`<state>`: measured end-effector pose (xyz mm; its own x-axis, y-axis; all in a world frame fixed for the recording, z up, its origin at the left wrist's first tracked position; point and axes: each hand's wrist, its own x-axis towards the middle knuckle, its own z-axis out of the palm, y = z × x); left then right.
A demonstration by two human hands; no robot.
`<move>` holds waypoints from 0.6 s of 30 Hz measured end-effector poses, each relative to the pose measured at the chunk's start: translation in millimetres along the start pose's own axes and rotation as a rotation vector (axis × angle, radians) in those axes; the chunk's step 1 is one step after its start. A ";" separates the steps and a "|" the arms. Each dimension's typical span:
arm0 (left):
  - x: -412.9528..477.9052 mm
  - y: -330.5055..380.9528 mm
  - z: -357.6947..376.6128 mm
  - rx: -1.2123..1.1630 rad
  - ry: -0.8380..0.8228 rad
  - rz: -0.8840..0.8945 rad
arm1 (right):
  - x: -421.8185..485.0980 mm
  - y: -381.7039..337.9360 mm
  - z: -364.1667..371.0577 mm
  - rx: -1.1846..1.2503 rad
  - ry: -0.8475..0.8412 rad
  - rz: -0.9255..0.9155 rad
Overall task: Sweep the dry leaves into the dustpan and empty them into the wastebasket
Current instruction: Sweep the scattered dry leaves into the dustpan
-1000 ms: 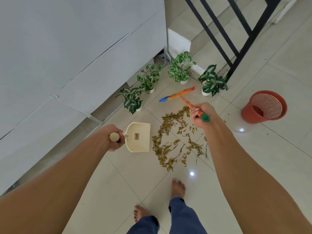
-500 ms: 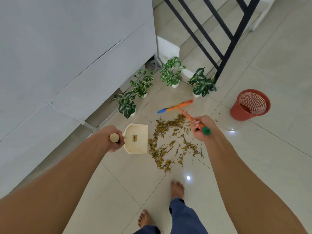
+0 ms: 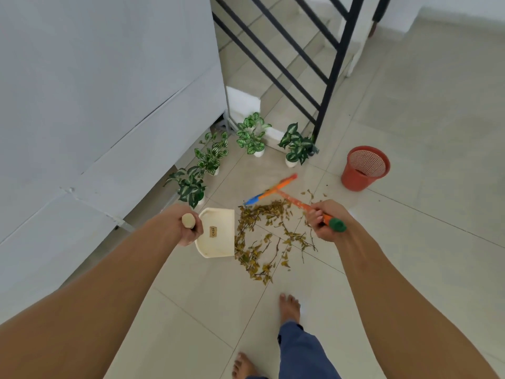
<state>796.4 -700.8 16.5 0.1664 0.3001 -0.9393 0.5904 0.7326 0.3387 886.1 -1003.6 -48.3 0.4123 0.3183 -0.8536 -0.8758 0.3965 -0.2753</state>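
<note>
Left hand wrapped around pale dustpan handle; cream dustpan flat on floor, open edge touching left side of dry leaves. Right hand clenched on orange broom handle near green end cap; broom head, orange and blue, at far edge of leaf pile. Leaves spread in loose ring between both hands. Red wastebasket upright, well right of pile. Four potted plants beyond dustpan, along wall and stair railing. Bare feet near bottom edge.
</note>
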 end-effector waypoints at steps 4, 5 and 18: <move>-12.4 -9.1 0.2 0.025 -0.039 0.008 | -18.5 3.9 -3.1 -0.436 0.191 -0.109; -15.4 -11.6 1.7 0.035 -0.046 0.014 | -21.3 2.9 -5.8 -0.561 0.233 -0.134; -15.8 -27.8 69.2 0.089 -0.024 0.009 | -25.2 -63.2 -69.2 -1.367 0.633 -0.316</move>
<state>832.0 -768.2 18.1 0.1902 0.2914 -0.9375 0.6567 0.6721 0.3422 913.7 -1096.3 -40.0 0.7588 -0.1701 -0.6288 -0.4751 -0.8048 -0.3557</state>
